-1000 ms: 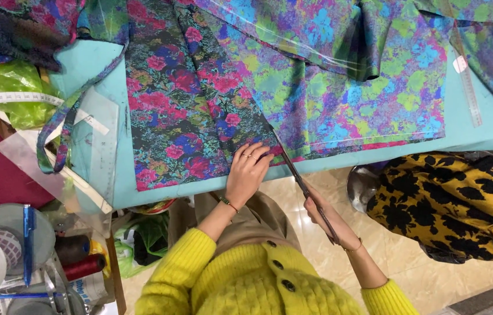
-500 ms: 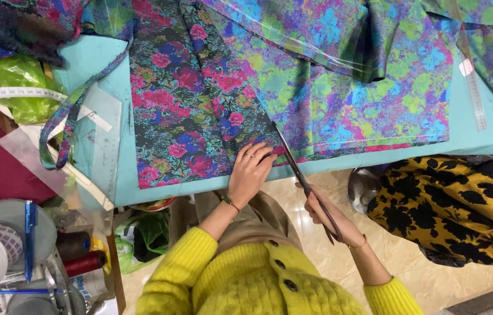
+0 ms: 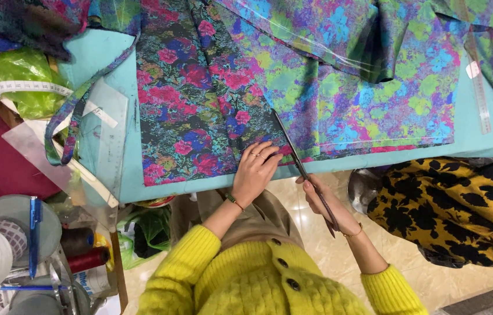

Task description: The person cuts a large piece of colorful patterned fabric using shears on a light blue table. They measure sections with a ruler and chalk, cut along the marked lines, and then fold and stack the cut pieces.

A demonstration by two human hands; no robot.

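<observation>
A floral fabric (image 3: 199, 99) in dark blue, pink and green lies spread over a turquoise table (image 3: 100, 52). My left hand (image 3: 255, 172) presses flat on the fabric's near edge, fingers spread. My right hand (image 3: 322, 201) grips long dark scissors (image 3: 293, 154) by the handles, just off the table's front edge. The blades run up into the fabric, right beside my left fingertips, along the line where the dark cloth meets a brighter green and purple piece (image 3: 363, 99).
A clear ruler (image 3: 109, 134) and a fabric strip (image 3: 71, 116) lie at the table's left end, with a white measuring tape (image 3: 1, 93) and green bag (image 3: 25, 81) beyond. Thread spools (image 3: 83, 251) stand lower left. A yellow and black patterned heap (image 3: 456, 204) sits at the right.
The scissors have moved a little further up into the fabric. My left hand stays pressed on the near edge, shifting slightly with the view.
</observation>
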